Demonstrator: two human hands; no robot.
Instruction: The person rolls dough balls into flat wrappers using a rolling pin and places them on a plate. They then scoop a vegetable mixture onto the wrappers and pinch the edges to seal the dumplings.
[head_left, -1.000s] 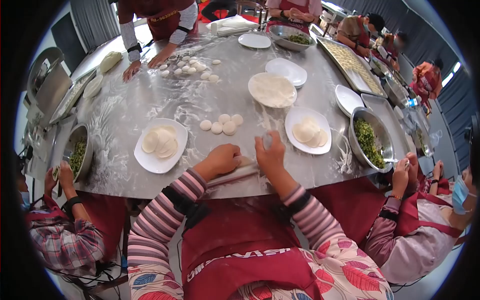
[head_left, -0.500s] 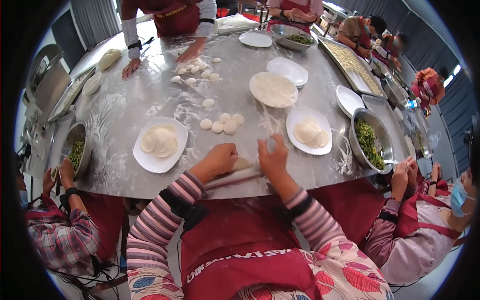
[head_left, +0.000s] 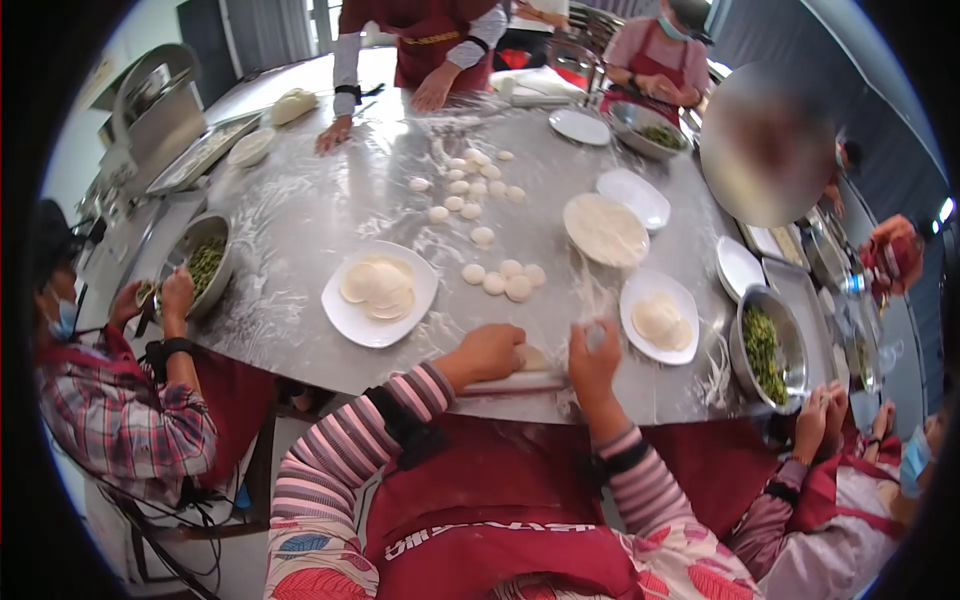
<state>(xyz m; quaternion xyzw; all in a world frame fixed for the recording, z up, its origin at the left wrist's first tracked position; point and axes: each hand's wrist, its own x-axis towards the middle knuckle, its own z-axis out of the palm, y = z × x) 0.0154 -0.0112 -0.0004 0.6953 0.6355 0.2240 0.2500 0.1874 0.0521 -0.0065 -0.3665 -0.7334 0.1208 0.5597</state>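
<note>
My left hand [head_left: 488, 353] presses on a pale rolling pin [head_left: 520, 383] that lies along the near edge of the floured steel table [head_left: 300, 220]. A small piece of dough [head_left: 535, 358] sits on the table just above the pin, between my hands. My right hand [head_left: 594, 360] pinches the edge of that dough, fingers closed on it. Several small dough rounds [head_left: 505, 278] lie just beyond my hands. A white plate of rolled wrappers [head_left: 378, 290] stands to the left and another plate of wrappers [head_left: 660, 316] to the right.
A flour plate [head_left: 604, 228] and empty white plates [head_left: 633, 196] stand further back. Steel bowls of green filling sit at the right [head_left: 768, 345] and at the left [head_left: 203, 262], with seated people beside each. A person in a red apron [head_left: 420, 40] leans on the far edge near more dough pieces [head_left: 465, 185].
The view has swung, so the table and my hands sit further right and lower in frame. My hands stay on the pin and dough. The far person's hands moved along the table edge.
</note>
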